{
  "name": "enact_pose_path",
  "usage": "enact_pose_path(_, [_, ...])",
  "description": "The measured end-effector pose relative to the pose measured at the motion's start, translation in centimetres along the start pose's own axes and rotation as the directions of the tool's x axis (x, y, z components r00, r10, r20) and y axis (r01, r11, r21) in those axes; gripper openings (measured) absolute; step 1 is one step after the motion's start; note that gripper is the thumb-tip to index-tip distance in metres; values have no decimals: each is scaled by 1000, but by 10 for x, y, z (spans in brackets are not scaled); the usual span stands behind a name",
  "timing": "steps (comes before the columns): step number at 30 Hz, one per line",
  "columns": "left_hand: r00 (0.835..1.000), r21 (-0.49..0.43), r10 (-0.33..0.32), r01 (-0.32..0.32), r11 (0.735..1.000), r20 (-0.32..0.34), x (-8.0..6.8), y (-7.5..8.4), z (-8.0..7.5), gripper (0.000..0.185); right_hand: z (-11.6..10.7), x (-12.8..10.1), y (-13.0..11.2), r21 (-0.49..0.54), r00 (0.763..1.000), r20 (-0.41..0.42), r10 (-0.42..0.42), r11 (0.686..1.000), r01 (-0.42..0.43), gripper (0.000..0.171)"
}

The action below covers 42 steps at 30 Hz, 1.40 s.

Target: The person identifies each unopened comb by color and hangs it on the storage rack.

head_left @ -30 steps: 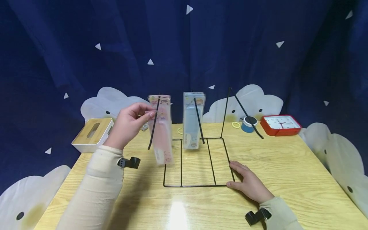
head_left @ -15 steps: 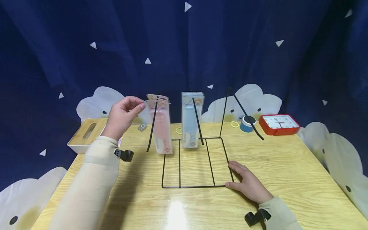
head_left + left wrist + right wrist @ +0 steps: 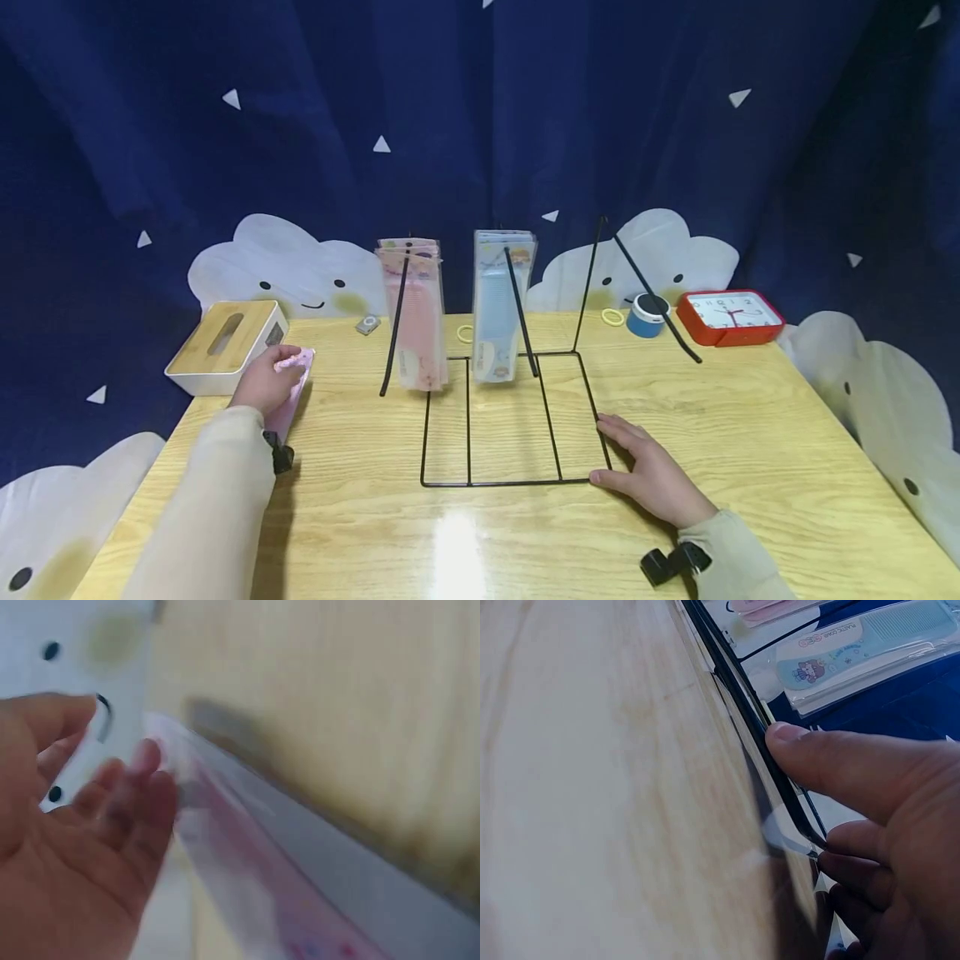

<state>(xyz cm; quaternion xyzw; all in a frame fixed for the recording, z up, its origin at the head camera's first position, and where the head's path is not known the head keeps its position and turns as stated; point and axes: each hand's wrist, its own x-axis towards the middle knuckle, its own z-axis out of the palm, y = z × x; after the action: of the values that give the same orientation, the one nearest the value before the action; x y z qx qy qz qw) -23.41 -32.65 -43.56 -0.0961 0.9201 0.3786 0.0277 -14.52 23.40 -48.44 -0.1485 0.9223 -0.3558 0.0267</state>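
My left hand (image 3: 276, 372) rests on a pink packet (image 3: 302, 364) lying flat on the table beside the tissue box. In the left wrist view its fingers (image 3: 142, 776) are loose and touch the blurred packet (image 3: 247, 870) without gripping it. My right hand (image 3: 611, 454) lies flat at the front right corner of the black wire rack (image 3: 510, 482), thumb (image 3: 832, 761) over the wire (image 3: 735, 675). Pink comb packets (image 3: 414, 329) hang on the rack's left hook. Blue comb packets (image 3: 497, 308) hang on the middle hook. The right hook (image 3: 654, 302) is bare.
A white tissue box with a wooden lid (image 3: 225, 346) stands at the table's left edge. Along the back are a red clock (image 3: 729, 318), a small blue pot (image 3: 645, 321), two yellow rings (image 3: 613, 317) (image 3: 467, 335) and a small grey clip (image 3: 367, 324).
My left hand let go of the pink packet on the left hook and dropped down left onto the packet by the tissue box. The right hand stayed on the rack.
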Motion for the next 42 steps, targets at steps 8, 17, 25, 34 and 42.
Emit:
enact_pose_path(8, [994,175,-35,18,984,99,2,-13,8,80,-2,0,-2,-1,1000,-2,-11,1000,11,85])
enact_pose_path(17, [995,143,-26,12,990,100,-19,-1,16,61,-1,1,-1,-8,1000,-8,-5,1000,5,84])
enact_pose_path(25, [966,-18,250,-250,968,63,-94,48,12,9,1,0,-2,6,1000,-7,-10,1000,10,84])
enact_pose_path(34, [744,-344,669,-626,700,9,-180,130,-14,17,-2,-1,-2,0,1000,0,3,1000,-3,84])
enact_pose_path(42, [686,-423,724,-679,601,-71,-195,172,-22,21,-3,-1,-2,2,1000,4,13,1000,-13,83])
